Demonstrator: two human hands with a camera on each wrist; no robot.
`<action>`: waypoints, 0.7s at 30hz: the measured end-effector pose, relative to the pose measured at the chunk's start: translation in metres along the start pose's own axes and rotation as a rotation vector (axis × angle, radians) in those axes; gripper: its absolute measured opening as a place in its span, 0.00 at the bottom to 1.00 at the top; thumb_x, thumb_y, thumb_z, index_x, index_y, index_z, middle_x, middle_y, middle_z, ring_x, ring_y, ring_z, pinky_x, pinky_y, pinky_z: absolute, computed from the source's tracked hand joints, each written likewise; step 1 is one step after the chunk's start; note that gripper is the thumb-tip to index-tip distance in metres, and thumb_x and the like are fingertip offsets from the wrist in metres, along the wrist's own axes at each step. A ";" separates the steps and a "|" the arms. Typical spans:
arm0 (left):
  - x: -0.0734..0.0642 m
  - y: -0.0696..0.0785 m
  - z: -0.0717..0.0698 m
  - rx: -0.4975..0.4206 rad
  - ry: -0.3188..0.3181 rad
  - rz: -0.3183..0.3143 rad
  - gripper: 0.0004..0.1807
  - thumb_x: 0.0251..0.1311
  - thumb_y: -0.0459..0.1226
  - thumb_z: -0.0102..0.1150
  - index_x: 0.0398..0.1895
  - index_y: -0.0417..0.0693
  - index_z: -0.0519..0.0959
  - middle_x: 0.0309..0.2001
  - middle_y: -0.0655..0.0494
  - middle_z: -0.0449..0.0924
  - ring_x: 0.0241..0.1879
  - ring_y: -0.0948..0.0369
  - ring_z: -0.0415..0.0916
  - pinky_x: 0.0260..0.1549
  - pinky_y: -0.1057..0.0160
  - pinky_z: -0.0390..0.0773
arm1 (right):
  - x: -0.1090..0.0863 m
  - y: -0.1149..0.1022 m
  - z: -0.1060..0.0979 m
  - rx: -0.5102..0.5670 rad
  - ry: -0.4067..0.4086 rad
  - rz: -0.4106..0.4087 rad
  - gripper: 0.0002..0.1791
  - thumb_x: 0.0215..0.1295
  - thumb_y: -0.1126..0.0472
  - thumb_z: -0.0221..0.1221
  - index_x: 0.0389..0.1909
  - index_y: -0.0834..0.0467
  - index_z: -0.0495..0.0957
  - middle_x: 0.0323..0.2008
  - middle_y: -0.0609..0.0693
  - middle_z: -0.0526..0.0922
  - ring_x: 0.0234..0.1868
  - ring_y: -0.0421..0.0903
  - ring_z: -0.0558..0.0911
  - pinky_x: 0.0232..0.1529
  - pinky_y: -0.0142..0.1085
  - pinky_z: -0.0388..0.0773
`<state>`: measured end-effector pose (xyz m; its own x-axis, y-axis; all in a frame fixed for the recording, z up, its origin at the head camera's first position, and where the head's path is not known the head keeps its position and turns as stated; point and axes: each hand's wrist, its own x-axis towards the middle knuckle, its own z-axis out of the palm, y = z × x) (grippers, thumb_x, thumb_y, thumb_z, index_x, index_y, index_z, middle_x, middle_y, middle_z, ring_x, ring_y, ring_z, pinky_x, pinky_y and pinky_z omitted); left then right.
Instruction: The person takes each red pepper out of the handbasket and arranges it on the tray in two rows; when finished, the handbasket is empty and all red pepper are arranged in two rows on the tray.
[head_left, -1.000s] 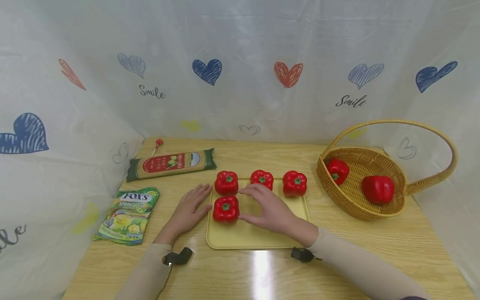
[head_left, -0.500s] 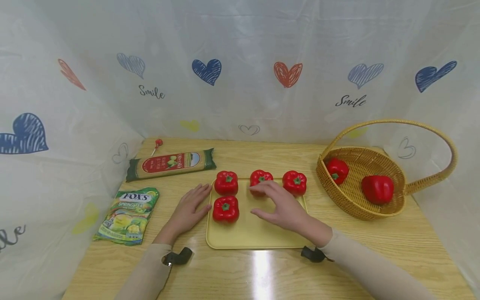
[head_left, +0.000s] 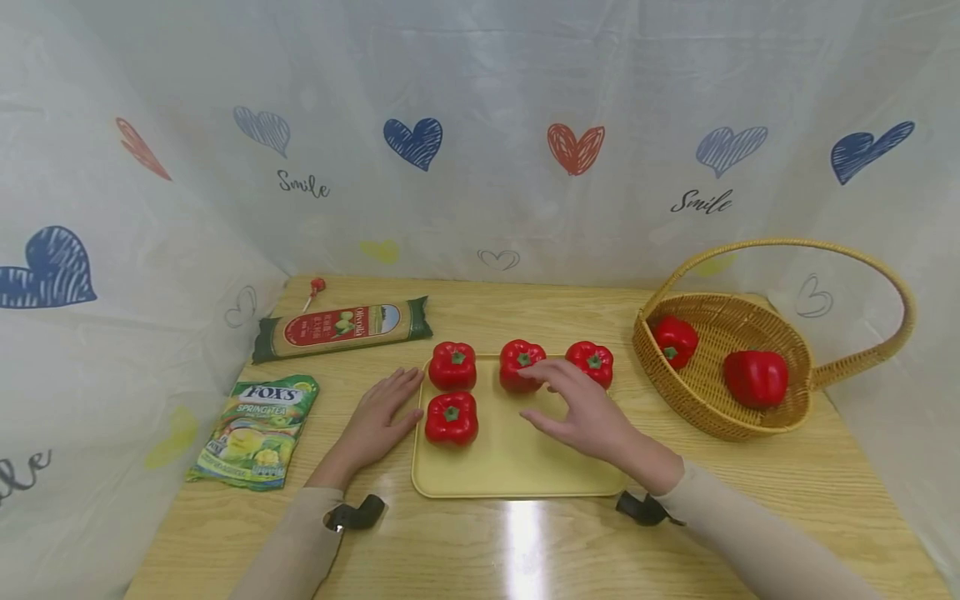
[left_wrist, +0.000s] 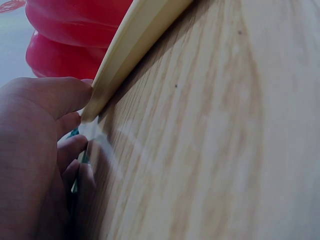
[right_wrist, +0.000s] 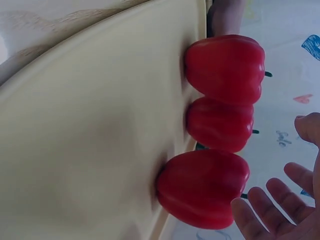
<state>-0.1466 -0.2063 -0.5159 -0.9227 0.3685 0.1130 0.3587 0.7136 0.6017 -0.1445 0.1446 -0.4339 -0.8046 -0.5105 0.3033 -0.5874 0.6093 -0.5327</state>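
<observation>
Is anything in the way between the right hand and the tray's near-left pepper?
Nothing visible stands in the way: in the head view, only bare tray shows between the right hand and the near-left pepper.

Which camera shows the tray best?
The head view: nearly the whole tray shows, though peppers and the right hand hide some. Left wrist shows only some rim; right wrist, a large part up close.

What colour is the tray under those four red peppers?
The tray is pale yellow; the head view shows it best.
</observation>
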 end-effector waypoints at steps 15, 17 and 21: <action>0.000 -0.001 0.001 -0.005 0.004 0.003 0.35 0.72 0.47 0.57 0.78 0.46 0.62 0.78 0.48 0.59 0.79 0.46 0.48 0.77 0.43 0.45 | -0.012 0.014 -0.025 -0.026 0.039 0.059 0.27 0.62 0.54 0.71 0.61 0.56 0.78 0.56 0.50 0.80 0.51 0.51 0.82 0.52 0.50 0.82; 0.000 -0.001 0.001 -0.006 0.001 0.001 0.35 0.72 0.47 0.57 0.78 0.46 0.62 0.78 0.48 0.59 0.79 0.46 0.48 0.77 0.43 0.45 | -0.014 0.016 -0.029 -0.009 0.048 0.056 0.27 0.62 0.56 0.71 0.61 0.57 0.79 0.54 0.52 0.80 0.49 0.51 0.82 0.50 0.49 0.84; 0.000 -0.001 0.001 -0.005 0.001 0.002 0.35 0.72 0.46 0.57 0.78 0.46 0.62 0.78 0.47 0.59 0.79 0.46 0.48 0.77 0.42 0.46 | -0.017 0.024 -0.036 -0.014 0.067 0.056 0.26 0.62 0.60 0.71 0.60 0.59 0.78 0.52 0.54 0.81 0.43 0.48 0.82 0.43 0.43 0.85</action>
<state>-0.1469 -0.2062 -0.5170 -0.9223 0.3690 0.1152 0.3597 0.7101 0.6053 -0.1481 0.1898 -0.4231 -0.8397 -0.4340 0.3263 -0.5425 0.6440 -0.5394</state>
